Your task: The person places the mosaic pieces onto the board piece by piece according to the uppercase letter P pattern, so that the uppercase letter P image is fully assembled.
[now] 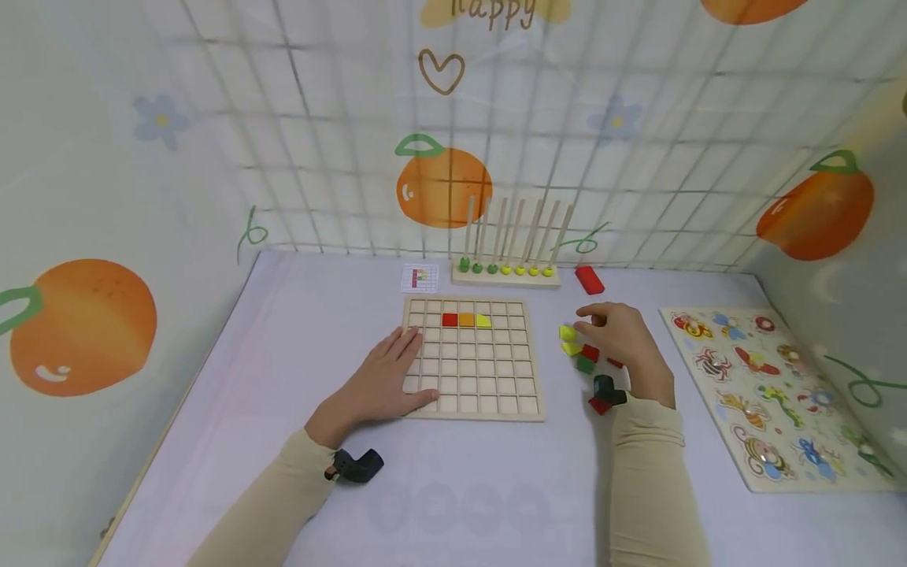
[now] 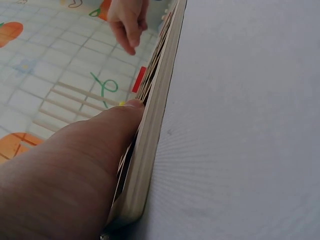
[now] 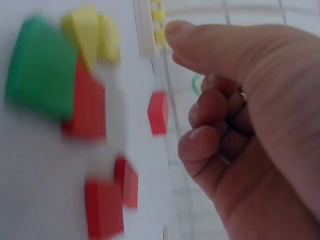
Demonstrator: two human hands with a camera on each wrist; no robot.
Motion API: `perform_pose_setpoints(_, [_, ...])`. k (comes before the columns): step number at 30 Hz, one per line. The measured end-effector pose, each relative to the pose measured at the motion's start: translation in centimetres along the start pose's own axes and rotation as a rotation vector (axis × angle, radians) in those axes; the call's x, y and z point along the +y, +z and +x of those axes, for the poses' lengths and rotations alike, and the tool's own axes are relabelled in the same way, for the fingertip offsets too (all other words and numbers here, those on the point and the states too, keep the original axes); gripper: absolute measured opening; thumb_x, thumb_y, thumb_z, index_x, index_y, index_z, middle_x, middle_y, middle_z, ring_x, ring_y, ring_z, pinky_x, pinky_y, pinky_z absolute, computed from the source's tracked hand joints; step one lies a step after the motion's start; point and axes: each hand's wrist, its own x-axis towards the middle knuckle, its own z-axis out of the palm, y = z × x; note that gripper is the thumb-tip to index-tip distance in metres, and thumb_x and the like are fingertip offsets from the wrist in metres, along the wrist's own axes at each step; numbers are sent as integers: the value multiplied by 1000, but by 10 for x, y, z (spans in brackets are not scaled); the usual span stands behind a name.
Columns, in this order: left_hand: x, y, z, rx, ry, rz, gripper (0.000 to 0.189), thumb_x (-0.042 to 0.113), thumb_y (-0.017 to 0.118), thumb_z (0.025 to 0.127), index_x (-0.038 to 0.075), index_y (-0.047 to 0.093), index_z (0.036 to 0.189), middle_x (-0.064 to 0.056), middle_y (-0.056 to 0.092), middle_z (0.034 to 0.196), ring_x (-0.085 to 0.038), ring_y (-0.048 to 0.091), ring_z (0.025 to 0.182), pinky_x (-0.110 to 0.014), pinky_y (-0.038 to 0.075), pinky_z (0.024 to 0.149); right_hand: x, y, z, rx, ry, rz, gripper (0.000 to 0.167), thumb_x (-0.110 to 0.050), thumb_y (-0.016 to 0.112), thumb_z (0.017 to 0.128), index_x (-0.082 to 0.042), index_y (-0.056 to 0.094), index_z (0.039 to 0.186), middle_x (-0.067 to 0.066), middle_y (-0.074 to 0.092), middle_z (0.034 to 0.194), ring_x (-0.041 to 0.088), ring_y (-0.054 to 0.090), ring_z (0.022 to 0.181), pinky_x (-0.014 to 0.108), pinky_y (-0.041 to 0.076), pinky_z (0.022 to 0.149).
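My left hand lies spread on the left edge of a wooden grid board, its thumb near the front left corner. A red, an orange and a yellow piece sit in a row in the board's upper cells. To the right of the board, my right hand hovers above loose blocks, thumb and forefinger apart in the head view, the other fingers curled with nothing visible in them. Below it lie a green block, yellow blocks and several red blocks.
Behind the board stand a small pattern card and a peg rack with green and yellow beads. A red block lies right of the rack. At the far right is an insect puzzle board. A printed curtain hangs behind.
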Motion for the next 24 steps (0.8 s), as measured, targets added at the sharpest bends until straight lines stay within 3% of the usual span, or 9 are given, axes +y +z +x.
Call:
perform_pose_setpoints(14, [-3, 3, 1, 6, -5, 2, 106, 68, 58, 90, 8, 13, 165, -8, 11, 173, -31, 4, 161, -52, 15, 129, 61, -14, -28, -10, 173, 29, 44, -32, 65, 99, -8, 64, 136, 16, 55, 108, 31, 48, 104, 37, 41, 77])
perform_pose_setpoints(24, [-1, 1, -1, 9, -1, -9, 106, 68, 59, 90, 7, 14, 164, -9, 11, 173, -32, 4, 161, -54, 16, 129, 75, -7, -27, -4, 146, -5, 44, -31, 67, 98, -5, 65, 133, 14, 57, 101, 29, 49, 98, 36, 39, 74])
